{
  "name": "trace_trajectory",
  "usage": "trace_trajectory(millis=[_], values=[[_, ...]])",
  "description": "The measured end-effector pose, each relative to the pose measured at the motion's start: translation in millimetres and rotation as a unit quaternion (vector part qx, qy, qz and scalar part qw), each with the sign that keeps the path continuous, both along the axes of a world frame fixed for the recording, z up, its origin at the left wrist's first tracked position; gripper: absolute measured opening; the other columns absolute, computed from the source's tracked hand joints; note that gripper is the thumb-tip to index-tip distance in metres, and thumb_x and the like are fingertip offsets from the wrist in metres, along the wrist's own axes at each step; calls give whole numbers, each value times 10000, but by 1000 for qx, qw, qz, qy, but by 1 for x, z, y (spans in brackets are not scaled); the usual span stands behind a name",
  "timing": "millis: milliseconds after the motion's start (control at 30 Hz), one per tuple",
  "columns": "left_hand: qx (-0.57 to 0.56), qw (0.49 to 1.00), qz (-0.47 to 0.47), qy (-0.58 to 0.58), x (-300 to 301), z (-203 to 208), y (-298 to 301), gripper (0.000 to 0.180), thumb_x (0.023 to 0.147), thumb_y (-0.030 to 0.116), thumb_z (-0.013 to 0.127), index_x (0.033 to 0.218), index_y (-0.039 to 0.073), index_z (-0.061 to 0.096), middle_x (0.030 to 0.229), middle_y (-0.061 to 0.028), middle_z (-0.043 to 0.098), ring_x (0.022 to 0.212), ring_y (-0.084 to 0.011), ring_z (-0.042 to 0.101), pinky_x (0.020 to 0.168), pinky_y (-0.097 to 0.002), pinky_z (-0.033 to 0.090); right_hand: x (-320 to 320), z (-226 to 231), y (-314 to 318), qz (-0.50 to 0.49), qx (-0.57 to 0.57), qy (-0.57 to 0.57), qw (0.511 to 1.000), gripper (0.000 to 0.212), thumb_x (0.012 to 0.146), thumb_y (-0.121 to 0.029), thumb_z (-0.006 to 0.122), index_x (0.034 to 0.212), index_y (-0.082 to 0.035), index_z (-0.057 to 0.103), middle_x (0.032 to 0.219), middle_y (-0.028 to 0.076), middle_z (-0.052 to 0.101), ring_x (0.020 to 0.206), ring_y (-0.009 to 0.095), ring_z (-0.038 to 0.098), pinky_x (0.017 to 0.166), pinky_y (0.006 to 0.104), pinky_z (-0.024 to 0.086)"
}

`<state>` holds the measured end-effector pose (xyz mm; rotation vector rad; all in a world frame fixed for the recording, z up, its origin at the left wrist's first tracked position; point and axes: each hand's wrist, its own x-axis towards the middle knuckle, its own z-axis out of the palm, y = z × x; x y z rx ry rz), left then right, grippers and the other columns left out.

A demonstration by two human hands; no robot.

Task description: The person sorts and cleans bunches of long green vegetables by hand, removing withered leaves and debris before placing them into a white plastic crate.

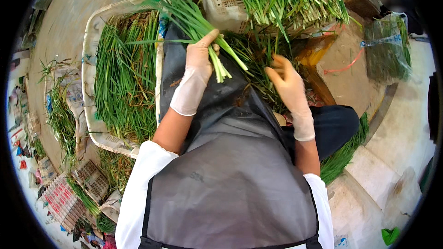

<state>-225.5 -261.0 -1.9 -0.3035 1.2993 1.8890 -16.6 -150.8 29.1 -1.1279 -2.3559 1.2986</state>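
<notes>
Left hand's (198, 56) grip wrapped round bunch (187, 16), over apron (230, 170), pale ends slanting rightward. Right hand (288, 82) farther off, past apron's right edge; fingers parted, apparently empty.

Going by a clock face around the middle of the view, the clearest lettering stands between two and three o'clock, on a blue-and-white strip across the clear plastic bag (388, 53), where some large capital letters can be made out, but the creases do not let the whole wording be read. Between six and seven o'clock, the grey apron (235, 189) carries a small dark mark, too faint for reading. At about eight o'clock, the pale slatted crate (62, 200) shows red markings, which are too small and distorted to make out.
</notes>
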Motion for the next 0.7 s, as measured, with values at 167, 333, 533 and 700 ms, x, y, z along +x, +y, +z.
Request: trace_trajectory(millis=[167,333,533,700], values=[[95,991,-88,20,28,4,5,232,884,153,629,1032,-24,610,952,-97,663,600,-93,517,546,-213,421,-70,-18,-29,66,303,3,951,203,870,-214,605,950,-29,581,679,124,608,565,261,618,509,349,480],[130,979,-139,-68,33,-25,-13,256,871,198,654,1049,23,600,802,-31,620,573,-93,512,516,-215,394,-60,-7,-36,-19,-229,117,966,182,922,-157,516,864,-21,622,643,139,611,541,278,604,493,326,463],[-17,996,-79,40,20,-28,-18,179,871,140,626,990,11,588,901,-95,644,696,-175,627,601,-258,504,-37,-22,-35,-117,-95,126,980,225,940,-116,489,793,28,580,620,67,588,528,118,558,510,261,440],[232,963,-43,-129,-23,-19,-31,230,933,110,499,1108,-36,466,1214,-242,547,807,-201,613,703,-276,546,25,-67,11,224,195,-282,912,319,905,-262,477,803,4,620,708,127,643,590,239,639,580,345,523]])
